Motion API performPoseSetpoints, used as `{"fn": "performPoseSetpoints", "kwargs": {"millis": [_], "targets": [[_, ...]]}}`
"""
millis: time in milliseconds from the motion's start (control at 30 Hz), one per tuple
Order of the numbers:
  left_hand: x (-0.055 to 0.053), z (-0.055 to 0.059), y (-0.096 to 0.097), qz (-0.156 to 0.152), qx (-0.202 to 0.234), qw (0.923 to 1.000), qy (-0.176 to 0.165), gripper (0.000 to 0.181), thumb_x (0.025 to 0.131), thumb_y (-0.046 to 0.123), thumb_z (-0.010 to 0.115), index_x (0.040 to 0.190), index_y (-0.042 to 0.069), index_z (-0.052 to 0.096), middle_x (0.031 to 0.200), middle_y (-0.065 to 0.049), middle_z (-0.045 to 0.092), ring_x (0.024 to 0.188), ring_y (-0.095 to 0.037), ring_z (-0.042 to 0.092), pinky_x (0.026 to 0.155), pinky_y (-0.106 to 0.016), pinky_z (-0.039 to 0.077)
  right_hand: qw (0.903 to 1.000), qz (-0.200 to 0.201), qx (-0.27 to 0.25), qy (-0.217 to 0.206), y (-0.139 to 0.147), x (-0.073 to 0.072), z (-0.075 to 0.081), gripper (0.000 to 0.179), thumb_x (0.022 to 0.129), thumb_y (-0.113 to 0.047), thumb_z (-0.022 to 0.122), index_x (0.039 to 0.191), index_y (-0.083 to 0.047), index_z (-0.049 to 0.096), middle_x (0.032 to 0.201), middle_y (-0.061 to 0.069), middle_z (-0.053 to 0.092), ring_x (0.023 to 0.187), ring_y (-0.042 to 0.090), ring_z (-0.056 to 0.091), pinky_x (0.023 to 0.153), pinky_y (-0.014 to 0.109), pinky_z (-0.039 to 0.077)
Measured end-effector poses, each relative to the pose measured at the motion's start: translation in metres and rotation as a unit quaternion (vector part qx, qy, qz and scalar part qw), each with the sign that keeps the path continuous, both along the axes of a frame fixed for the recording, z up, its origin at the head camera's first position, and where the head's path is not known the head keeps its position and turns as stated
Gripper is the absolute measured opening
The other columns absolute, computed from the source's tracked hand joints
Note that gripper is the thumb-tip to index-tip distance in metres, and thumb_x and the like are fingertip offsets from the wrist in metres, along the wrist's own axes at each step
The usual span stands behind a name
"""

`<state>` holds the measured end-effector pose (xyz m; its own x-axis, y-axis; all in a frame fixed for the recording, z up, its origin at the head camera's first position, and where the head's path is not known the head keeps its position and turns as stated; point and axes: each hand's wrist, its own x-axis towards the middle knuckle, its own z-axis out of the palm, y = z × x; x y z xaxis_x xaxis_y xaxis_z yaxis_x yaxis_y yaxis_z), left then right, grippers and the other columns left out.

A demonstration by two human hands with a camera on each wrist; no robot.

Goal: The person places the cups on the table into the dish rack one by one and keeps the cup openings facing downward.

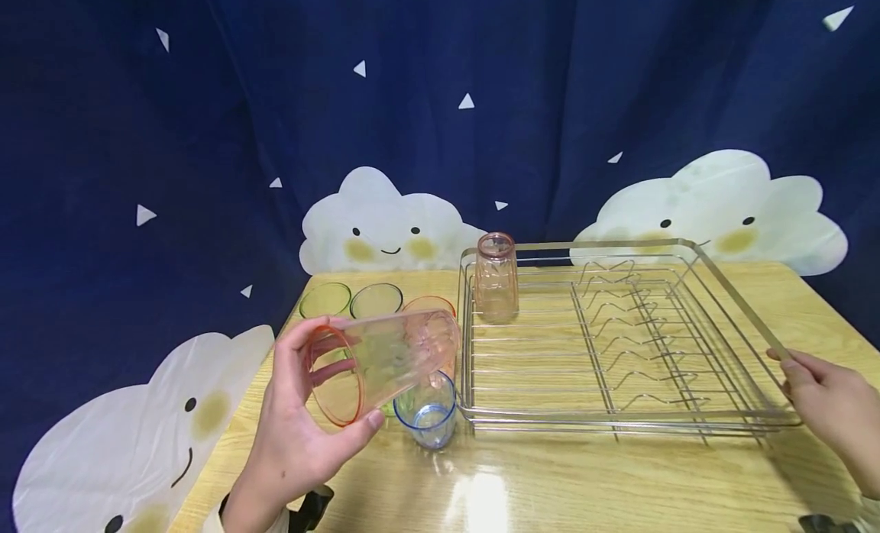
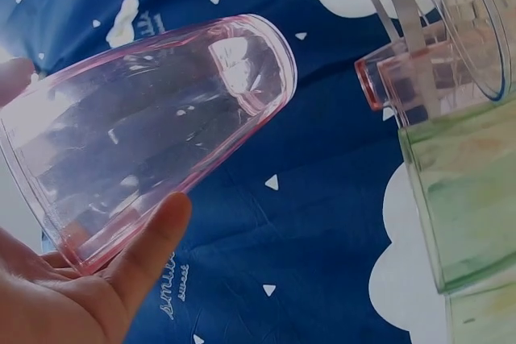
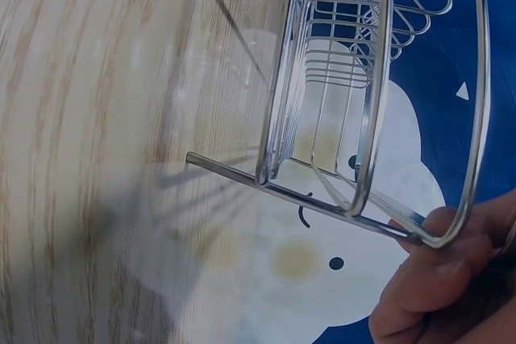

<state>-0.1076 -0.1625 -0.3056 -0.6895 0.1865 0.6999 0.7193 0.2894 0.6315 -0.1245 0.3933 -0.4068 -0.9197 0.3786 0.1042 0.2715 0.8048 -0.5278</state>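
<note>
My left hand (image 1: 296, 434) grips a clear pink cup (image 1: 402, 350) round its orange-red rim. The cup is tilted on its side in the air, its base toward the rack; in the left wrist view the pink cup (image 2: 161, 110) shows nothing inside. On the right, my right hand (image 1: 828, 392) pinches the near right corner of a metal dish rack (image 1: 745, 311); the right wrist view shows the fingers (image 3: 431, 279) on the wire rack's (image 3: 379, 102) top rail. Another pink cup (image 1: 496, 285) stands upside down in the rack's far left corner.
Left of the rack stand several upright cups: a green cup (image 1: 325, 298), a dark-rimmed cup (image 1: 376, 298), an orange-rimmed cup (image 1: 433, 302) and a blue cup (image 1: 429, 422). Some are partly hidden by the held cup. A wooden table (image 1: 550, 479) bears everything, with a blue cloud-print curtain (image 1: 426, 121) behind.
</note>
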Motion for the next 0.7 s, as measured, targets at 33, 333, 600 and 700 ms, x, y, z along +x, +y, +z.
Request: {"fn": "performPoseSetpoints", "kwargs": {"millis": [33,333,600,700], "targets": [[0.0,0.0,0.001,-0.002,0.001,1.0,0.0,0.098,0.053,-0.012,0.081,0.139,-0.006,0.036,0.132,-0.007,0.053,0.117,-0.01,0.058,0.092,-0.019,0.055,1.0,0.001,-0.002,0.0,0.0,0.0,-0.001,0.056,0.108,-0.027,0.02,0.138,0.012,0.046,0.075,0.01,0.059,0.053,0.014,0.038,0.047,0.03,0.033],[-0.001,-0.001,0.007,-0.014,0.005,0.9998,-0.014,0.096,0.055,-0.009,0.082,0.14,-0.004,0.036,0.13,-0.006,0.054,0.117,-0.01,0.058,0.091,-0.022,0.056,0.9993,-0.021,-0.032,-0.001,0.0,-0.001,-0.006,0.055,0.108,-0.023,0.019,0.141,0.013,0.043,0.077,0.015,0.059,0.055,0.01,0.04,0.046,0.029,0.034],[-0.001,0.0,0.013,-0.027,-0.014,0.9994,-0.018,0.098,0.057,-0.005,0.084,0.142,0.0,0.035,0.131,-0.014,0.053,0.117,-0.013,0.059,0.093,-0.025,0.057,0.9995,-0.019,-0.025,-0.001,-0.002,-0.001,-0.005,0.055,0.108,-0.024,0.02,0.14,0.013,0.044,0.072,0.01,0.057,0.053,0.011,0.039,0.046,0.029,0.034],[-0.001,0.001,0.015,-0.028,-0.021,0.9992,-0.018,0.099,0.057,-0.003,0.085,0.142,0.001,0.035,0.132,-0.015,0.053,0.115,-0.014,0.06,0.094,-0.027,0.057,0.9995,-0.015,-0.026,-0.002,-0.004,-0.001,-0.002,0.056,0.108,-0.025,0.019,0.141,0.013,0.042,0.071,0.009,0.056,0.053,0.012,0.038,0.046,0.029,0.033]]}}
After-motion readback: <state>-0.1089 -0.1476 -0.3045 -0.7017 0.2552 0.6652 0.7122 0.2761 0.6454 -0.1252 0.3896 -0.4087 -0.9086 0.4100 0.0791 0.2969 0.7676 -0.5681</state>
